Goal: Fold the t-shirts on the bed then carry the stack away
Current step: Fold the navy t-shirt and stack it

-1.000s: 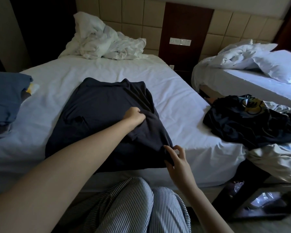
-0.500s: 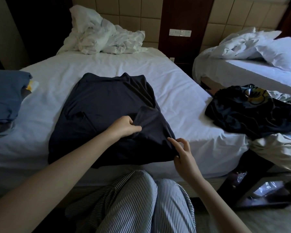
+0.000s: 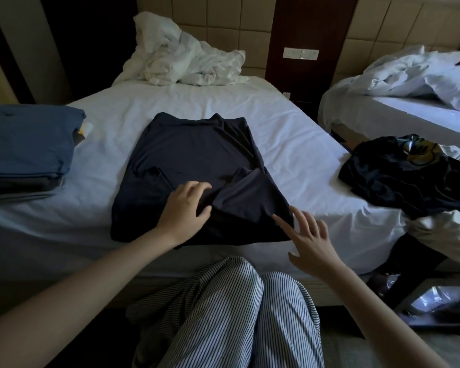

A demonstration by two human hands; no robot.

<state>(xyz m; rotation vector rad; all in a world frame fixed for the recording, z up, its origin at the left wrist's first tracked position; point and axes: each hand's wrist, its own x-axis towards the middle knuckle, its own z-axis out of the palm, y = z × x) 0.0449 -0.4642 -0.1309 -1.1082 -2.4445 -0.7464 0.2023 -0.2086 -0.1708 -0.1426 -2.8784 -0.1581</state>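
Observation:
A dark navy t-shirt (image 3: pixel 194 166) lies partly folded on the white bed (image 3: pixel 290 144), its right side turned in over the body. My left hand (image 3: pixel 182 211) rests on the shirt's lower middle, thumb and fingers pinching the edge of the folded flap. My right hand (image 3: pixel 307 240) hovers at the shirt's lower right corner with fingers spread, its forefinger touching the cloth. A stack of folded shirts (image 3: pixel 24 152), blue on top, sits at the bed's left edge. A heap of unfolded dark clothes (image 3: pixel 409 176) lies to the right.
A crumpled white duvet (image 3: pixel 181 59) is bunched at the head of the bed. A second bed (image 3: pixel 409 102) with white bedding stands to the right. My striped trouser legs (image 3: pixel 229 314) are against the bed's near edge. A dark low stand (image 3: pixel 422 288) sits at lower right.
My left hand has drawn the folded flap down toward the near edge. My right hand has let go of the shirt's corner and spread its fingers.

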